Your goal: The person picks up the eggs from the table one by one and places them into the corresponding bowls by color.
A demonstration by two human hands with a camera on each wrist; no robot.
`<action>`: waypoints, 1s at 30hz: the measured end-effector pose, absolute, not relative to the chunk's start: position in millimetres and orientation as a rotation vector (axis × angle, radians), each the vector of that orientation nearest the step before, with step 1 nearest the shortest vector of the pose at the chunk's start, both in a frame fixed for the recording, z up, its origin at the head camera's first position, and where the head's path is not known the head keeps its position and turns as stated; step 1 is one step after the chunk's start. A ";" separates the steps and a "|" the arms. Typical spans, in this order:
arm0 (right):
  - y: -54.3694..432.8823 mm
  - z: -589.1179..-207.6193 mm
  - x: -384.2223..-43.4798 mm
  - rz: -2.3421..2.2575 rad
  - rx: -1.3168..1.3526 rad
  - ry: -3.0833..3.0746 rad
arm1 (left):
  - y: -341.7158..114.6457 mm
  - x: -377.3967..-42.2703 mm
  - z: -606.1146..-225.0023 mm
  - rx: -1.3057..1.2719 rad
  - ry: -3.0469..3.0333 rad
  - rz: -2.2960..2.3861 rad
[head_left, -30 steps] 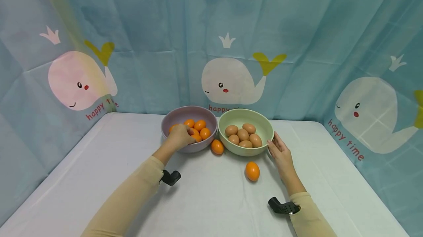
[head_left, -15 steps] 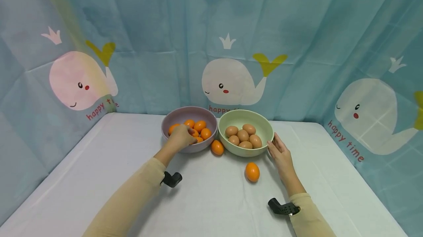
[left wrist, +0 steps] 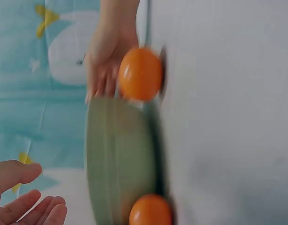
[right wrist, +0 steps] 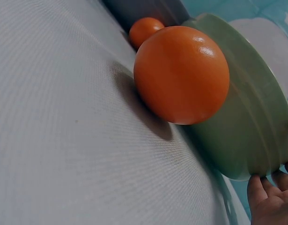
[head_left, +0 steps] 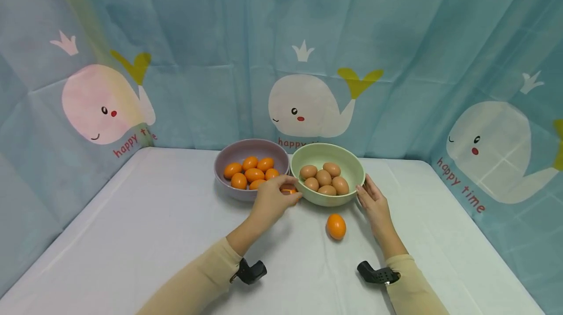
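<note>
In the head view my left hand [head_left: 272, 200] hovers over an orange egg [head_left: 289, 191] lying between the two bowls. Its thumb and fingers stand apart, and in the left wrist view no thing lies between them. That egg is partly hidden behind the hand. My right hand [head_left: 374, 207] rests its fingertips against the right side of a green bowl [head_left: 323, 200], which holds several brown eggs [head_left: 323, 178]. A purple bowl [head_left: 223, 185] with several orange eggs [head_left: 254, 175] stands to its left. Another orange egg [head_left: 336, 227] lies in front of the green bowl.
A white cloth [head_left: 132, 237] covers the table. Behind it hangs a blue curtain [head_left: 198, 100] printed with whales, close to the bowls' far side. A black wrist camera [head_left: 250, 272] sits on the left arm, and another black wrist camera [head_left: 377, 274] on the right.
My left hand has come out of the purple bowl and moved right, to the orange egg between the bowls. More orange eggs now show in that bowl. The right hand stays at the green bowl.
</note>
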State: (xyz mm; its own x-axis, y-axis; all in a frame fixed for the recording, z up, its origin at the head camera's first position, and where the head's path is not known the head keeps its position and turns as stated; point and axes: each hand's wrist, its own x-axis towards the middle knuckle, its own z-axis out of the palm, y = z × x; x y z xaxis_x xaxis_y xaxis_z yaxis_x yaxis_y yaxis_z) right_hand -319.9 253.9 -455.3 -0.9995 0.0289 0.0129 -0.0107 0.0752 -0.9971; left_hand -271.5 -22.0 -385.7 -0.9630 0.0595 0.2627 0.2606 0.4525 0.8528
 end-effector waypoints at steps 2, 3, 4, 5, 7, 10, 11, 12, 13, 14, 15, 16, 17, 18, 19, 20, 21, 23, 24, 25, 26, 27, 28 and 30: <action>253.3 -454.4 -319.7 2.120 -0.021 -2.280 | -13.1 -265.7 -389.6 -0.321 -2.523 -1.550; 253.0 -453.8 -319.5 2.124 -0.023 -2.279 | -9.1 -263.6 -392.0 -0.335 -2.536 -1.550; 252.9 -453.3 -319.3 2.128 -0.025 -2.278 | -5.3 -262.0 -394.6 -0.348 -2.549 -1.558; 252.6 -452.8 -319.0 2.133 -0.030 -2.277 | -1.5 -260.6 -396.9 -0.361 -2.561 -1.566; 252.6 -452.0 -318.6 2.137 -0.030 -2.277 | 5.9 -258.3 -401.3 -0.386 -2.588 -1.585; 252.9 -451.5 -318.5 2.142 -0.032 -2.276 | 15.7 -256.6 -406.3 -0.410 -2.632 -1.610; 252.9 -451.5 -318.4 2.141 -0.033 -2.276 | 18.8 -256.4 -407.6 -0.413 -2.645 -1.619; 253.0 -451.6 -318.5 2.139 -0.032 -2.278 | 21.6 -256.3 -409.3 -0.412 -2.661 -1.621; 253.1 -451.8 -318.7 2.139 -0.031 -2.278 | 24.2 -256.3 -410.9 -0.412 -2.677 -1.622; 253.2 -452.2 -318.8 2.137 -0.029 -2.280 | 26.6 -256.5 -412.4 -0.406 -2.690 -1.634; 253.3 -452.6 -318.9 2.133 -0.028 -2.283 | 28.9 -256.7 -414.2 -0.402 -2.704 -1.642; 253.4 -452.9 -319.1 2.134 -0.025 -2.281 | 31.0 -257.3 -416.1 -0.404 -2.713 -1.642; 253.5 -453.0 -319.0 2.132 -0.021 -2.282 | 33.1 -257.9 -418.0 -0.401 -2.721 -1.646; 253.5 -453.1 -319.0 2.133 -0.020 -2.281 | 35.0 -258.5 -419.9 -0.405 -2.728 -1.647; 253.5 -453.1 -319.0 2.136 -0.017 -2.279 | 36.7 -259.0 -421.5 -0.408 -2.733 -1.648; 253.5 -453.1 -318.8 2.137 -0.015 -2.276 | 38.5 -259.7 -422.9 -0.410 -2.737 -1.654; 253.7 -453.1 -318.8 2.141 -0.014 -2.274 | 40.0 -260.3 -424.3 -0.411 -2.741 -1.654; 253.8 -452.8 -318.9 2.147 -0.015 -2.272 | 42.8 -261.1 -426.8 -0.416 -2.752 -1.654; 253.8 -452.9 -319.2 2.151 -0.018 -2.269 | 44.0 -261.5 -427.8 -0.418 -2.757 -1.659; 253.8 -452.9 -319.4 2.154 -0.017 -2.266 | 45.2 -261.7 -428.9 -0.416 -2.762 -1.663; 253.9 -452.9 -319.6 2.155 -0.017 -2.265 | 46.4 -262.0 -429.7 -0.415 -2.768 -1.662; 253.8 -452.9 -319.8 2.157 -0.017 -2.263 | 47.5 -262.1 -430.5 -0.415 -2.775 -1.655; 253.7 -452.9 -319.8 2.160 -0.017 -2.259 | 48.7 -262.2 -431.1 -0.416 -2.782 -1.651; 253.7 -453.0 -319.7 2.167 -0.018 -2.250 | 51.3 -262.3 -431.4 -0.415 -2.797 -1.633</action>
State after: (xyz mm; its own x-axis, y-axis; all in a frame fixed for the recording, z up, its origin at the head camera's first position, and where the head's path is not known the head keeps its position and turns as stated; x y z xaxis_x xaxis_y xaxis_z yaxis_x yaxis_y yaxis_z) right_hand -319.7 253.7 -453.0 -0.9998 0.0206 0.0047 -0.0039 0.0378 -0.9993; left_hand -262.3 51.3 -431.4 -0.9603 0.2783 0.0211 0.1552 0.4696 0.8692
